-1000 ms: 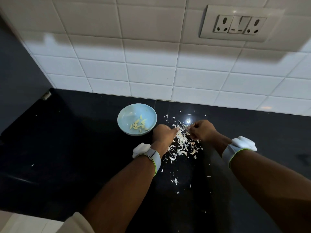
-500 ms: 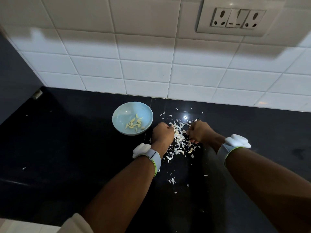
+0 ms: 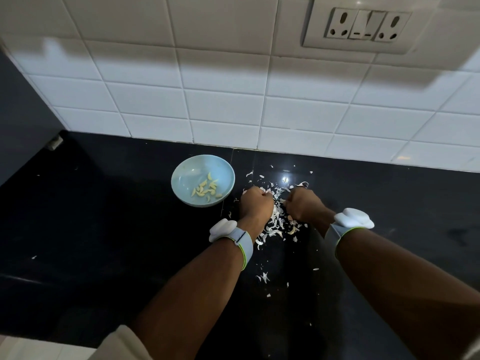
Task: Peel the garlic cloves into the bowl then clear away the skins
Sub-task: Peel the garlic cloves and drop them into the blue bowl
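Two forearms: yours, reaching from the near edge over a black counter (image 3: pixel 104 229), each wrist carrying one pale band with a white pod.
Change: since half a second ago your hands have drawn closer together over the skins; the bowl has not shifted on the counter, and the view now sits a little lower against the wall.
Left hand (image 3: pixel 255 203): curled into a fist at the left edge of the skin pile; whether it holds skins, you cannot tell from this angle.
Right hand (image 3: pixel 302 205): curled the same way at the pile's right edge; its hold is likewise hidden.
Garlic skins (image 3: pixel 278 222): one loose heap of white flakes between and under both hands, with stray bits scattered nearer you and toward the wall.
Bowl (image 3: pixel 181 172): one, pale blue, just left of your left hand, standing on the counter.
Garlic cloves (image 3: pixel 206 190): roughly a dozen peeled, yellowish, gathered in the bowl's near right part.
Surface: glossy black stone, one bright glint beyond the pile.
Room: white tiled wall (image 3: pixel 233 105) behind the counter, one socket plate (image 3: pixel 367 27) with two outlets and a switch at upper right, a dark panel at far left.
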A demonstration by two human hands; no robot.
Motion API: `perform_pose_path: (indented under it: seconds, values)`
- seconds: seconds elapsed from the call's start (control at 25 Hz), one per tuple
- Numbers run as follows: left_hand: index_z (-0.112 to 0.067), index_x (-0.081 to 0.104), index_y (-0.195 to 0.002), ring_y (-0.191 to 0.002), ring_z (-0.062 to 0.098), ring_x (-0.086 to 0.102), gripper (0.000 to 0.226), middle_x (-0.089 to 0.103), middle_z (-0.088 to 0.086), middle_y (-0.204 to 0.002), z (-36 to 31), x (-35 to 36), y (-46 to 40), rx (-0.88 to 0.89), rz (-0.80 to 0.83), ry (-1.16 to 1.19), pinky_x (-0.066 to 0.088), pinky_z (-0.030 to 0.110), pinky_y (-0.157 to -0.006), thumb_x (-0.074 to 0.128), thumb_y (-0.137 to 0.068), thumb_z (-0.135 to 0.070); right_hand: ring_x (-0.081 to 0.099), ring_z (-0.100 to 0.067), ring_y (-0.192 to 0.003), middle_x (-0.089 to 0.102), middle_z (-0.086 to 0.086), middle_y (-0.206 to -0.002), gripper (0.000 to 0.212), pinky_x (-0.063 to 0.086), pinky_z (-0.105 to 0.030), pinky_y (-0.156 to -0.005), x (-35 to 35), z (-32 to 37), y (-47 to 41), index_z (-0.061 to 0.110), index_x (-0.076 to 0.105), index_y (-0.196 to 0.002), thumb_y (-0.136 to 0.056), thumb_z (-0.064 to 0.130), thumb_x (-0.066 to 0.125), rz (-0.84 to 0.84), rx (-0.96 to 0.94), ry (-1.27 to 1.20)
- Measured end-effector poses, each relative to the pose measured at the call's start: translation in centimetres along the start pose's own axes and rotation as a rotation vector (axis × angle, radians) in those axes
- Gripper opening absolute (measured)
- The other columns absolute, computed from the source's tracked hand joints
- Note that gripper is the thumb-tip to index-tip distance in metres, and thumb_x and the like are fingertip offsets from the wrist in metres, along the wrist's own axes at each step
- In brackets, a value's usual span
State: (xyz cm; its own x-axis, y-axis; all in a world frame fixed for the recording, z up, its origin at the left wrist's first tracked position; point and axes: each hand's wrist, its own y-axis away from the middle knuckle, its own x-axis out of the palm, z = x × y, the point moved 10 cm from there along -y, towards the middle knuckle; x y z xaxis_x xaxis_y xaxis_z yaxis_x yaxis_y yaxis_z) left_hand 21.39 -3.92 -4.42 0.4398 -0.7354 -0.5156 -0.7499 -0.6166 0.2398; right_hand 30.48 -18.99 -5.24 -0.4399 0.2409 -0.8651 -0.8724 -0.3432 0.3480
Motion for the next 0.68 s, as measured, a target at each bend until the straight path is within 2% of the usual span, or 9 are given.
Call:
perform_pose_path:
  seconds: [0.12, 0.2, 0.28, 0.36, 0.44, 0.6, 0.68]
  values:
    - [-0.012, 0.042, -0.057, -0.051, 0.019, 0.039, 0.042, 0.048, 0.002, -0.057, 0.3, 0.5, -0.1, -0.016, 0.026, 0.022, 0.028, 0.027, -0.046, 0.059, -0.094, -0.021, 0.070, -0.034, -0.094, 0.072, -0.016, -0.100, 0.023, 0.053, -0.031, -0.078, 0.0, -0.3, 0.0, 0.008, 0.070, -0.092, -0.095, 0.030, 0.062, -0.046, 0.023, -0.010]
    - [-0.011, 0.049, -0.062, -0.057, 0.022, 0.043, 0.034, 0.051, 0.004, -0.060, 0.6, 1.3, -0.1, -0.046, 0.084, 0.116, 0.032, 0.028, -0.050, 0.058, -0.093, -0.022, 0.067, -0.031, -0.086, 0.071, -0.014, -0.091, 0.023, 0.050, -0.031, -0.074, 0.0, -0.4, 0.2, 0.008, 0.067, -0.087, -0.099, 0.026, 0.060, -0.081, 0.010, -0.114]
    - [-0.011, 0.060, -0.074, -0.060, 0.021, 0.046, 0.024, 0.054, 0.005, -0.067, 1.0, 2.3, 0.2, -0.116, 0.173, 0.305, 0.035, 0.029, -0.052, 0.057, -0.095, -0.024, 0.063, -0.026, -0.073, 0.067, -0.011, -0.077, 0.026, 0.050, -0.035, -0.067, 0.5, -0.4, 1.0, 0.011, 0.062, -0.081, -0.103, 0.023, 0.058, -0.082, 0.008, -0.467]
    - [-0.012, 0.062, -0.086, -0.052, 0.016, 0.047, 0.018, 0.054, 0.004, -0.069, 0.9, 3.1, 0.8, -0.204, 0.252, 0.479, 0.032, 0.023, -0.045, 0.058, -0.100, -0.022, 0.057, -0.021, -0.063, 0.062, -0.008, -0.070, 0.028, 0.046, -0.030, -0.056, 1.3, 0.2, 2.0, 0.012, 0.061, -0.080, -0.106, 0.022, 0.056, -0.021, -0.013, -0.822]
    - [-0.012, 0.060, -0.086, -0.048, 0.011, 0.050, 0.018, 0.054, 0.003, -0.068, 0.3, 3.4, 1.2, -0.235, 0.290, 0.578, 0.031, 0.019, -0.041, 0.058, -0.102, -0.017, 0.052, -0.014, -0.057, 0.060, -0.009, -0.071, 0.024, 0.043, -0.023, -0.050, 1.5, 0.8, 2.4, 0.008, 0.065, -0.087, -0.106, 0.020, 0.055, 0.030, -0.044, -0.974]
    - [-0.010, 0.059, -0.080, -0.044, 0.007, 0.049, 0.020, 0.058, 0.006, -0.065, -0.7, 2.8, 1.3, -0.217, 0.265, 0.675, 0.036, 0.017, -0.039, 0.061, -0.100, -0.009, 0.064, -0.017, -0.067, 0.068, -0.014, -0.082, 0.016, 0.057, -0.026, -0.061, 0.2, 1.1, 2.7, -0.003, 0.067, -0.109, -0.104, 0.009, 0.058, 0.025, -0.079, -1.105]
    - [-0.008, 0.060, -0.084, -0.042, 0.005, 0.049, 0.015, 0.060, 0.006, -0.066, -1.1, 2.2, 1.2, -0.199, 0.230, 0.716, 0.037, 0.017, -0.038, 0.065, -0.098, -0.008, 0.065, -0.016, -0.070, 0.070, -0.015, -0.085, 0.016, 0.058, -0.026, -0.065, -0.3, 2.1, 3.2, -0.004, 0.069, -0.110, -0.103, 0.007, 0.059, 0.051, -0.154, -1.089]
